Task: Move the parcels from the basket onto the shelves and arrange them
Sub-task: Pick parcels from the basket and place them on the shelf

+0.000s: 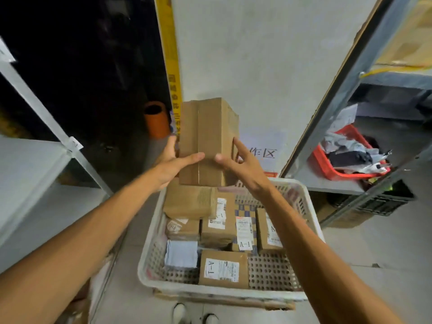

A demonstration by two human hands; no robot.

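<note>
A tall brown cardboard parcel [210, 139] is held upright in the air above the far end of the white plastic basket [264, 293]. My left hand [174, 161] grips its left side, thumb laid across the front. My right hand [240, 163] holds its right side, thumb on the front and fingers along the edge. Several more brown parcels lie in the basket, among them a labelled "A-1" parcel [223, 268] at the near edge and a plain parcel [190, 202] right under the lifted one.
A grey metal shelf [30, 174] stands at the left. Another shelf unit [346, 181] at the right carries a red basket [327, 164] of bags. An orange bin [156, 119] stands by the wall behind. The basket sits on the floor between the shelves.
</note>
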